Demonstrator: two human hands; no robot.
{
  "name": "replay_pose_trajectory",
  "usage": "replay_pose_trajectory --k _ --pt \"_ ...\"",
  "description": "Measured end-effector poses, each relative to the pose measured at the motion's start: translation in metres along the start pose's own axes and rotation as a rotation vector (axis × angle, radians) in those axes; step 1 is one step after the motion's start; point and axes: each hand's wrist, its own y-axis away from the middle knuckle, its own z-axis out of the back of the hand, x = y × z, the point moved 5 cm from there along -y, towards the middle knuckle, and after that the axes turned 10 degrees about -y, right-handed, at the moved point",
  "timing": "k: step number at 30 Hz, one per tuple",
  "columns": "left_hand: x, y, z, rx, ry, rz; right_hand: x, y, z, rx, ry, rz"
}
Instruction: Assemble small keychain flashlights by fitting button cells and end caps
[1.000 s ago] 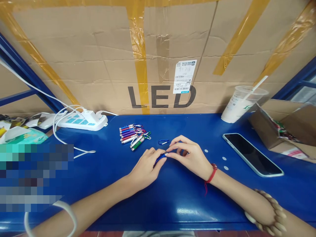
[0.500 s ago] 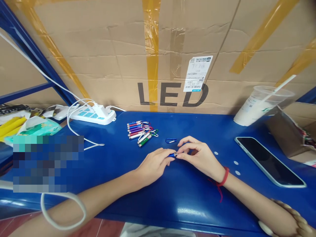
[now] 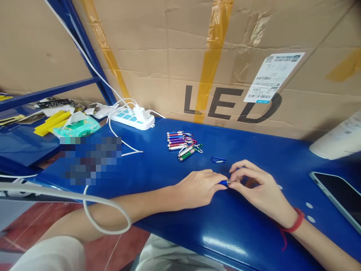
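My left hand (image 3: 197, 190) is closed around a small blue mini flashlight (image 3: 223, 183), with only its metal-tipped end showing past the fingers. At that metal end, my right hand (image 3: 258, 188) pinches with thumb and index finger; its other fingers are curled loosely. Any tiny part between those fingertips is too small to make out. A loose blue carabiner (image 3: 218, 160) lies on the table just beyond both hands. Farther left, several mini flashlights (image 3: 176, 141) in red, blue, purple and silver lie side by side with carabiners attached, a green one (image 3: 186, 155) nearest me.
A white power strip (image 3: 135, 118) with cables stands at the back left, near yellow and teal packets (image 3: 77, 126). At right are a phone (image 3: 338, 195), a drink cup (image 3: 335, 139) and white round dots (image 3: 309, 205). A cardboard box (image 3: 158, 56) walls the back.
My view has swung left, so everything appears shifted to the right and the phone and cup are partly cut off. Both hands keep nearly the same hold on the blue mini flashlight.
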Motion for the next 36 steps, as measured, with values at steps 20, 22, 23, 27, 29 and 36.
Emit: replay_pose_trajectory --k 20,22,23,27,29,36 --pt "-0.012 0.008 -0.003 -0.079 -0.387 -0.199 -0.002 0.016 -0.022 0.305 -0.140 -0.164" --pt "-0.012 0.008 -0.003 -0.096 -0.396 -0.222 -0.006 0.018 -0.024 0.334 -0.207 -0.299" --pt "-0.011 0.008 -0.003 -0.112 -0.399 -0.232 -0.007 0.019 -0.025 0.346 -0.231 -0.352" --pt "-0.009 0.007 0.000 -0.197 -0.411 -0.242 -0.008 0.018 -0.025 0.359 -0.293 -0.461" --pt "-0.009 0.005 0.000 -0.208 -0.405 -0.241 -0.009 0.017 -0.024 0.353 -0.320 -0.476" --pt "-0.009 0.001 -0.001 -0.195 -0.325 -0.175 -0.011 0.017 -0.022 0.330 -0.417 -0.478"
